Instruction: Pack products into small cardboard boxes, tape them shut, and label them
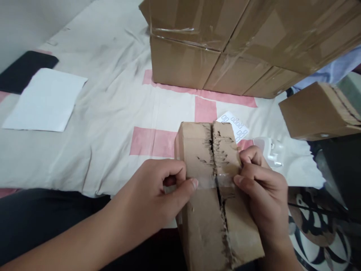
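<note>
A brown cardboard box (pixel 203 222) with a torn, frayed seam along its top stands close in front of me. Across the seam lies a short strip of clear tape (pixel 207 182). My left hand (pixel 166 188) is closed at the tape's left end, its thumb pressed on the box's top edge. At the right end my right hand (pixel 262 188) has its fingers pinched together against the box's side. The fingertips partly hide both tape ends.
Taped brown cartons (pixel 183 64) are stacked at the back. Another box (pixel 316 109) is at the right. Beyond my box lie a printed sticker sheet (pixel 239 126) and a clear plastic piece (pixel 272 150). A white sheet (pixel 47 99) overlaps a black flat object (pixel 25 69) at the left.
</note>
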A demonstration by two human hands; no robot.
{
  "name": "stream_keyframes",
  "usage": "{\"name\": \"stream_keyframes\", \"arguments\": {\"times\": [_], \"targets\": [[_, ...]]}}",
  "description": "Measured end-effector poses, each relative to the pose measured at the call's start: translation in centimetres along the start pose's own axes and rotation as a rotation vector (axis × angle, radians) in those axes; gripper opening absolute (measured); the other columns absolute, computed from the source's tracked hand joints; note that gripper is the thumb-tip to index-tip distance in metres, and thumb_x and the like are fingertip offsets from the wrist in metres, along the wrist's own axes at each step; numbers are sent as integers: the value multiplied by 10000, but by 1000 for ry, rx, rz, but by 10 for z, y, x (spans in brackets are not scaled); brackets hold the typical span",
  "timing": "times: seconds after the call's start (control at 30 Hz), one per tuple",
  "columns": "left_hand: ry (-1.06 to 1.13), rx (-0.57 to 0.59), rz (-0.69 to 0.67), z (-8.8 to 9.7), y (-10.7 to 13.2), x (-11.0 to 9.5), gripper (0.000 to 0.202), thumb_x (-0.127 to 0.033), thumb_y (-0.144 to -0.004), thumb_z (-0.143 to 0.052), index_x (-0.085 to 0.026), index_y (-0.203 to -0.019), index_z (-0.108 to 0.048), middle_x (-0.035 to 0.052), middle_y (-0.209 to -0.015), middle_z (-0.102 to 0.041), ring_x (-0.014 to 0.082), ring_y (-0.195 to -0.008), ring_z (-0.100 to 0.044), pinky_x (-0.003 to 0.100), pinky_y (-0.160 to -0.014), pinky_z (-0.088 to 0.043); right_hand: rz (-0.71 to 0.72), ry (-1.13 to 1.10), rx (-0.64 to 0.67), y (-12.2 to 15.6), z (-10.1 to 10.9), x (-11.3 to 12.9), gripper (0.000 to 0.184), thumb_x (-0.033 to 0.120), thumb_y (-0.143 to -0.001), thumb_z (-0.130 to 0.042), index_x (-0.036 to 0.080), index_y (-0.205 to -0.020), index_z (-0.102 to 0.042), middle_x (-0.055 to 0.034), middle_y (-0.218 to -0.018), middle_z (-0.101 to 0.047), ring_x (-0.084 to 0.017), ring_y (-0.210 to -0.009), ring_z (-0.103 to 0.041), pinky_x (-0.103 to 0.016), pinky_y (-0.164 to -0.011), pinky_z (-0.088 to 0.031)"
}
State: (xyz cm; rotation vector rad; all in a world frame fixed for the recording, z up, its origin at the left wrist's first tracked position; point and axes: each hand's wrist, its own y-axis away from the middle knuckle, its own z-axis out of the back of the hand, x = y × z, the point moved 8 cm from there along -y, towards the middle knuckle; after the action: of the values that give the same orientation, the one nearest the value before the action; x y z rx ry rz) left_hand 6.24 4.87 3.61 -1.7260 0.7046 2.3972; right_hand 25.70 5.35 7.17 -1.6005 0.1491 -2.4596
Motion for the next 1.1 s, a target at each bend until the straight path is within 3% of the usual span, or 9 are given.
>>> {"name": "stream_keyframes", "arguments": {"times": [0.37,0.63,0.83,1.1], "targets": [[59,3,43,-1,-1,5,414,-373,-890,-589,-192,-575,-389,-66,-537,-341,67,-493,-307,201,-431,-241,29,-45,5,-2,1,-5,332,55,-840,-588,167,-612,-374,-8,-849,-344,-164,-856,-378,-336,-736,-308],[128,25,36,-5,-8,10,471,-370,-853,-619,-198,-564,-290,-60,-549,-284,72,-525,-284,212,-466,-239,-12,-79,11,-3,1,-9,347,71,-822,-607,168,-573,-385,-18,-821,-342,-182,-854,-399,-346,-717,-326],[144,42,48,-5,-7,16,498,-379,-865,-632,-199,-576,-269,-58,-584,-245,74,-544,-249,215,-475,-209,-108,-286,-48,2,2,-20,452,76,-794,-645,161,-590,-250,-12,-843,-365,-161,-804,-418,-315,-685,-342],[131,100,38,2,-18,26,548,-426,-852,-692,-189,-571,-286,-63,-552,-286,60,-504,-259,207,-458,-190,-276,-368,-80,2,6,-38,252,190,-688,-646,254,-811,-436,-38,-958,-505,-212,-866,-537,-320,-676,-459]]}}
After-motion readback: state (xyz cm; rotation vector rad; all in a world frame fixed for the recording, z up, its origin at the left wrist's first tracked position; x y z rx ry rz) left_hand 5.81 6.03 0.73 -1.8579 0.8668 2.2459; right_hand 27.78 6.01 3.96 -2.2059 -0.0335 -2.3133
